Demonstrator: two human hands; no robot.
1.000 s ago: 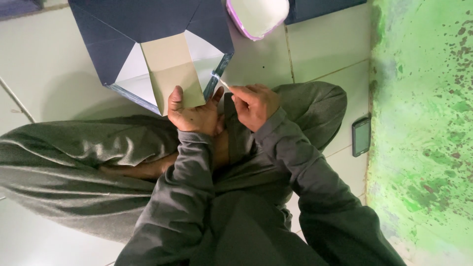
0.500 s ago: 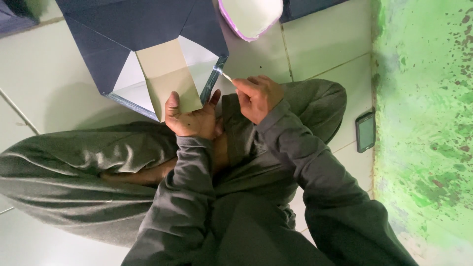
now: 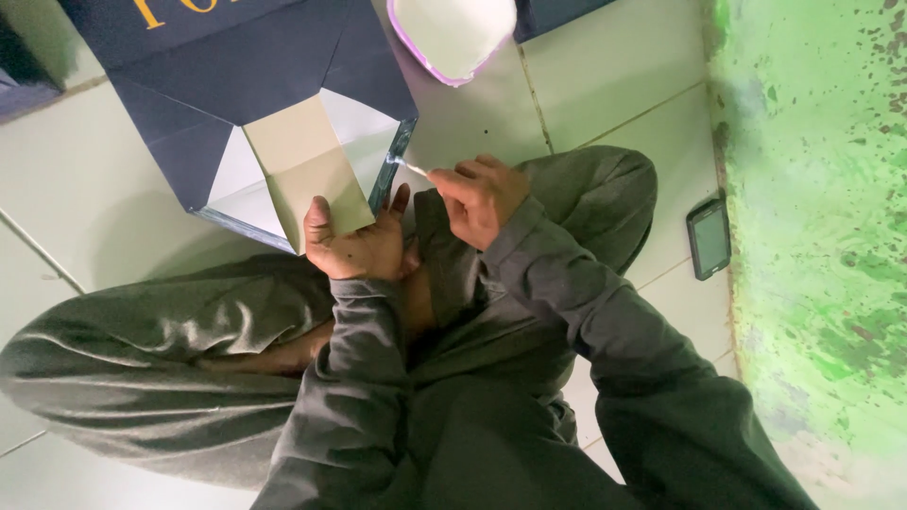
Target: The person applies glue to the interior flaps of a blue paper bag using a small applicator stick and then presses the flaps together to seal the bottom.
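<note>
Our right hand (image 3: 480, 196) drawn back right, off bag edge; a second ago its fingers met left hand at flap corner, now clear gap between them. Thin white stick (image 3: 417, 170) in our right fingers shows longer, tip just beside right edge of dark blue paper bag (image 3: 236, 76). Our left hand (image 3: 357, 244) slid slightly down tan flap (image 3: 304, 175), more flap bare above thumb. Whole scene drifted left in view: bag, white pink-rimmed tub (image 3: 453, 36).
</note>
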